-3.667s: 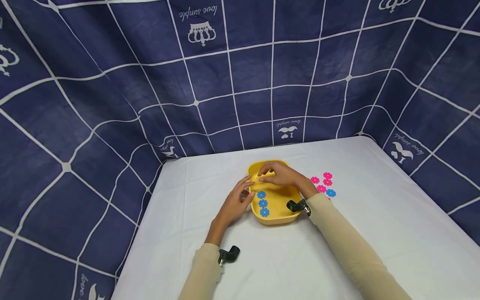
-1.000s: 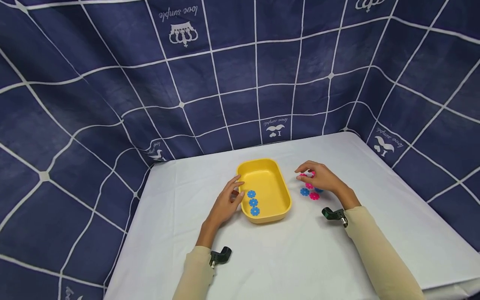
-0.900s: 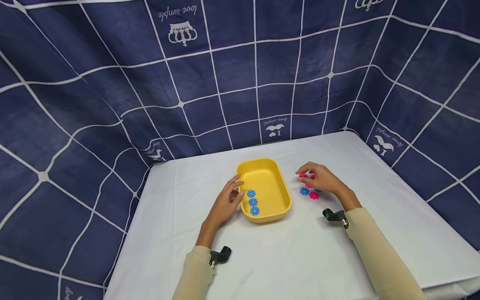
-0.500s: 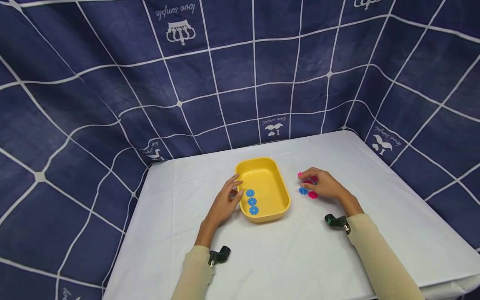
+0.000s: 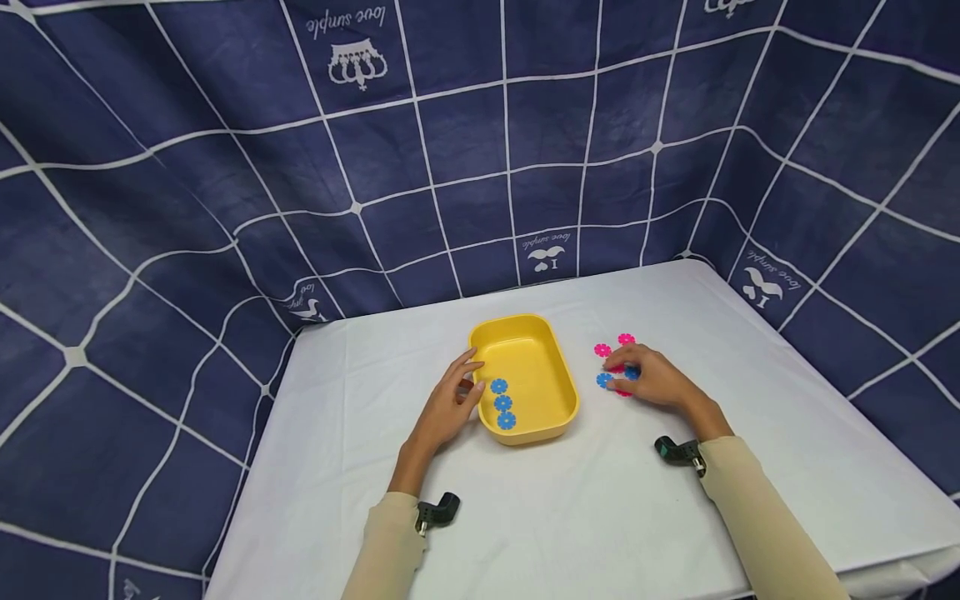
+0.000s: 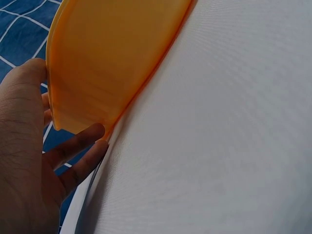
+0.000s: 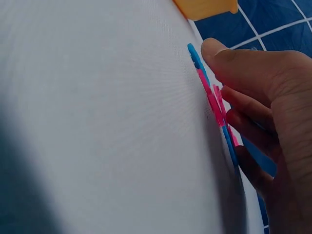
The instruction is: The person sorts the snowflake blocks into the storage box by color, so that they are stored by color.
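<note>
A yellow tray (image 5: 528, 367) stands on the white cloth, with three blue notched discs (image 5: 503, 403) in a row along its near left side. My left hand (image 5: 446, 404) touches the tray's left side; in the left wrist view, loosely bent fingers (image 6: 80, 168) rest against the tray wall (image 6: 107, 58). To the right of the tray, my right hand (image 5: 660, 379) is over a cluster of pink discs (image 5: 602, 350) and blue discs (image 5: 604, 380). Its thumb (image 7: 214, 48) stands apart from its fingers, near a blue disc (image 7: 194, 56). Some discs are partly hidden under that hand.
The white-covered table (image 5: 547, 517) reaches back to a blue checked curtain (image 5: 465, 150), which also runs along the left and right sides. A small black camera sits on each wrist, the right one (image 5: 677, 451) over the cloth.
My right hand has left the tray for the discs on the right, then shifted slightly nearer, uncovering the far pink discs. The left hand stays at the tray; the head view has shifted slightly.
</note>
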The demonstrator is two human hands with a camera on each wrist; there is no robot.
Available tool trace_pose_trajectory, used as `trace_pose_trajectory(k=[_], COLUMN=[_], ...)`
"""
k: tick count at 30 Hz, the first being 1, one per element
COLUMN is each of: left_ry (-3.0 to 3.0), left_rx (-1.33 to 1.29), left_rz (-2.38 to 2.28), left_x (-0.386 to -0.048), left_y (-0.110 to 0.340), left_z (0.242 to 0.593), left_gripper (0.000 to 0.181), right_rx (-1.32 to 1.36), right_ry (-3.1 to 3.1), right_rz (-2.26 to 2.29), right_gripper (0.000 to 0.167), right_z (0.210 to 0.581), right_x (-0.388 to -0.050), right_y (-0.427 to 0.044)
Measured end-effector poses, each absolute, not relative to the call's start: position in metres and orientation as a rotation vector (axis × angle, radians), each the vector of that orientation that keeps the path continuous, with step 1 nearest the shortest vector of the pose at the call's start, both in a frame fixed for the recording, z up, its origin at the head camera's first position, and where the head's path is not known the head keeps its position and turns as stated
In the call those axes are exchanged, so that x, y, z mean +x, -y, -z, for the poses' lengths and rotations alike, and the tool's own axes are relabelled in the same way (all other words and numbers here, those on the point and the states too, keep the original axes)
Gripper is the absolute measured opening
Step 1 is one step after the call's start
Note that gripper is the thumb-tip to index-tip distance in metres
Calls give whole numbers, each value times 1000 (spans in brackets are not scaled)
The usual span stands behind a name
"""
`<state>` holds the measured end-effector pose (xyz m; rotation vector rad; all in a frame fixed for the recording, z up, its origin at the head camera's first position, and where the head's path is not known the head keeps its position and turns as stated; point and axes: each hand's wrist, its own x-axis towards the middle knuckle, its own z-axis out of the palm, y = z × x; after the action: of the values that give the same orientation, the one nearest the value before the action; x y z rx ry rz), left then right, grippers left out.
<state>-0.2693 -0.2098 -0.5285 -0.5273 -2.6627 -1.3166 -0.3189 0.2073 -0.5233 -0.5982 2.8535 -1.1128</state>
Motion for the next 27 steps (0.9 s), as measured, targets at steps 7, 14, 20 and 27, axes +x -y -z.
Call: trace_pose_trajectory(k=[7, 14, 20, 27], left_ry=[2658, 2646, 2653, 2639], left_rx=[-524, -545, -536, -559], left_rz=[1314, 1321, 1329, 1327], left_x=[-270, -270, -270, -269], left_y=[210, 211, 211, 211], left_z=[529, 530, 529, 530], left_gripper=[45, 45, 47, 46], right_rx=[-648, -665, -699, -682], right_ry=[-2879, -2887, -2894, -2899], right_rz=[1072, 1066, 1077, 1058], right_gripper=[36, 30, 26, 28], right_z=[527, 532, 530, 528], right_x=[-319, -320, -321, -321], right_y=[-209, -210, -209, -207])
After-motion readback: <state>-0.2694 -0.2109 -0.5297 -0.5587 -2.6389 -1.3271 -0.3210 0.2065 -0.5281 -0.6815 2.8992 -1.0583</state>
